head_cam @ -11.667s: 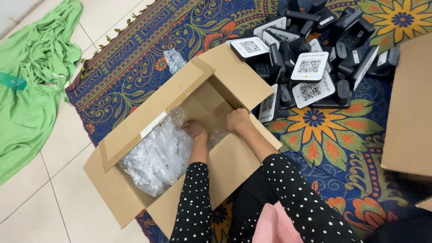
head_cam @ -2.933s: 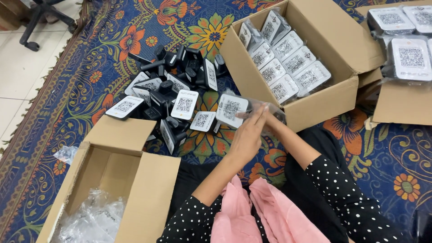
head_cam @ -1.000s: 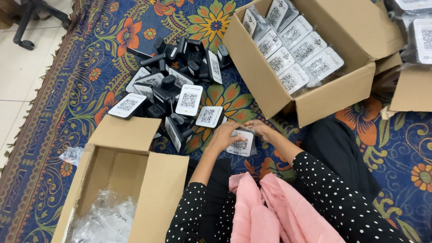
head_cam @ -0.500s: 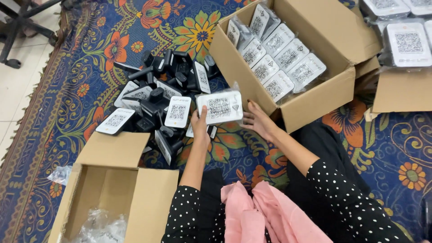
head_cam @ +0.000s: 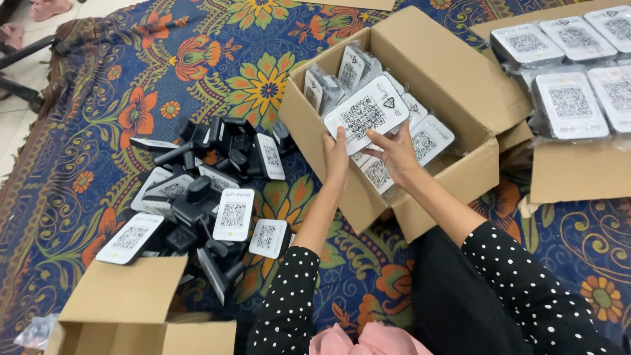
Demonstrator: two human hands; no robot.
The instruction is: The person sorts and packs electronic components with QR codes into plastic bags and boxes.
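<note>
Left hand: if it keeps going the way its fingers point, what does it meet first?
Probably the bagged white code cards packed in the open cardboard box; the left hand already touches the card it holds.

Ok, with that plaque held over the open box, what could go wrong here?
1. Both hands, left and right, grip the wrapped white plaque only at its lower edge; the slick wrap might slip.
2. The cardboard box already looks crowded with upright packed plaques, so it may jam or sit crooked.
3. The loose pile beside the left arm could get knocked.
</note>
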